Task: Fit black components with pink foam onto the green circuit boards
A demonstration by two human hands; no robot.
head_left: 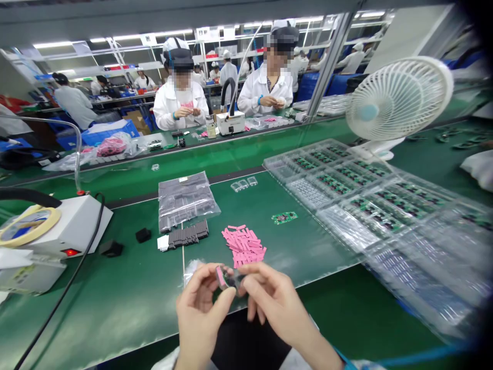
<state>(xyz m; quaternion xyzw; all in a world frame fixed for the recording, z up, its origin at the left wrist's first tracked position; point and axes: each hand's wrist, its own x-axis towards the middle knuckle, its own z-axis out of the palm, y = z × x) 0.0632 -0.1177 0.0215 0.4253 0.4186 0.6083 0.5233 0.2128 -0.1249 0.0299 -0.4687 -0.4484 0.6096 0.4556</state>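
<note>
My left hand (202, 308) and my right hand (275, 303) meet low in the view above the bench edge. Between their fingertips they pinch a small dark part with a pink strip (226, 278), mostly hidden by my fingers. Just ahead lies a loose pile of pink foam strips (243, 245). A small green circuit board (284, 218) sits to its right. Further left are a bag of black components (185, 201) and a row of black components (188, 235). A crumpled transparent plastic bag (190, 270) lies beside my left hand.
Stacked transparent trays of circuit boards (370, 216) cover the bench's right side, behind them a white fan (398, 100). A white machine (73, 226) and tape roll (29, 226) stand left. Co-workers in white coats (181, 97) sit across the green bench (115, 308).
</note>
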